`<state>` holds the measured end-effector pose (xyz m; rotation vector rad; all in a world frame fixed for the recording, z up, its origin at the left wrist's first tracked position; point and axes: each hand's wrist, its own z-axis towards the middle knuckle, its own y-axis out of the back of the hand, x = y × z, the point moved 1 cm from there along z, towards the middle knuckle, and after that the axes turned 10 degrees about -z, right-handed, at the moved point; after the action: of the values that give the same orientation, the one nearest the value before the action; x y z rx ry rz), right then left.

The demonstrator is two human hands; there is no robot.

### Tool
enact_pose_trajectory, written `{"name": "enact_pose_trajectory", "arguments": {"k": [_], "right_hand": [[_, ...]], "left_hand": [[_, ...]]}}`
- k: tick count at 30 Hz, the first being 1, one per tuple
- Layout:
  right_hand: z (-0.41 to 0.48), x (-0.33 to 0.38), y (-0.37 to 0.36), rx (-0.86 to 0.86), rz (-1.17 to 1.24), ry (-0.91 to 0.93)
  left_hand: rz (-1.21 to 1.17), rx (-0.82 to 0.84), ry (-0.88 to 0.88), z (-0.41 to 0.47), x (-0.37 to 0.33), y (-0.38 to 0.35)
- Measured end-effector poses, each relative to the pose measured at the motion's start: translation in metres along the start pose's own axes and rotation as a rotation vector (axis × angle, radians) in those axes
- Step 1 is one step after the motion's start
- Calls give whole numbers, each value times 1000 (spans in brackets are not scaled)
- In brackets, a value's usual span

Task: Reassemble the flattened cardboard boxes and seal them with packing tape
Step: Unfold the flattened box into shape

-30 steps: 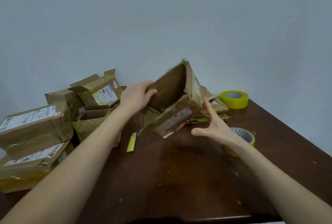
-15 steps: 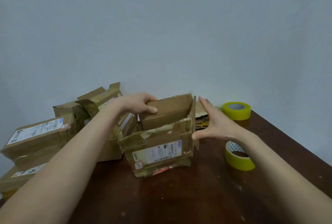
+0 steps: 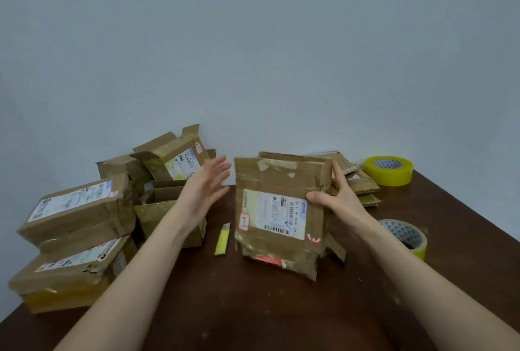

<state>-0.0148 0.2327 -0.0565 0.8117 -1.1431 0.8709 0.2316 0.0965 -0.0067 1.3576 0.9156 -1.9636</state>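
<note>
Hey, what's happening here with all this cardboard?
A person is putting old shipping boxes back together at a dark table. Their right hand grips the right side of a worn cardboard box, standing it upright on the table, while the left hand hovers open just left of it, not touching. Assembled boxes are heaped on the left, flattened cardboard lies behind the right hand, and a far tape roll and a near tape roll sit on the right.

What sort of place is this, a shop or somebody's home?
Likely a makeshift packing corner, home or office unclear: a dark wooden table against a bare wall, used shipping boxes piled at left, and two yellow packing tape rolls.
</note>
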Motion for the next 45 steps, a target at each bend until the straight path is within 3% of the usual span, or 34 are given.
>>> {"name": "enact_pose_trajectory", "arguments": {"k": [4,9,17,23,31,37,40,45], "right_hand": [[-4,1,-4,2,44,41],[-10,6,12,32,-41,113],[-21,11,27,157,-233,38],[-19,6,20,138,26,-25],[-2,4,19,23,-92,-99],[-3,17,18,113,-207,-106],[-4,15,18,106,-216,-67],[-3,17,20,62,-325,21]], "left_hand": [[173,147,40,-17,29,-4],[283,42,-119,-11,27,-25],[408,18,-144,-6,37,-40],[359,-109,-288,-19,37,-39],[455,6,-12,11,23,-39],[481,-7,-15,6,32,-46],[357,-36,20,-3,38,-51],[272,-141,-90,-9,47,-56]]}}
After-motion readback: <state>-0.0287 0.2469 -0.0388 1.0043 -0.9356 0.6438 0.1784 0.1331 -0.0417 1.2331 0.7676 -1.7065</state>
